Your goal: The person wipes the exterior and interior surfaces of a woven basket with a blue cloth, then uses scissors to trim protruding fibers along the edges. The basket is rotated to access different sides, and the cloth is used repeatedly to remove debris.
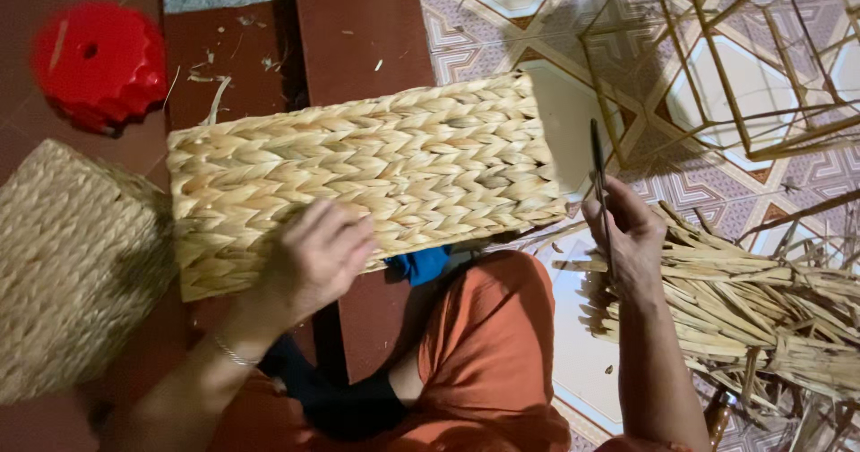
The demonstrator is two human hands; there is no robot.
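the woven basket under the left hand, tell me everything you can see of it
The woven basket is a long, boxy piece plaited from pale straw-coloured flat fibre in a chevron, braid-like pattern. It lies on its side, slightly tilted, across the person's lap above the orange-clad knee, over the dark red floor. The left hand rests flat on its lower edge. A few loose strand ends stick out at its right end. The right hand, holding a thin dark tool, is apart from it.

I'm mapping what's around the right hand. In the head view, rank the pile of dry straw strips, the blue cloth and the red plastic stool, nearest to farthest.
From the right hand:
1. Pile of dry straw strips, touching its right side.
2. Blue cloth, leftward under the woven basket.
3. Red plastic stool, far upper left.
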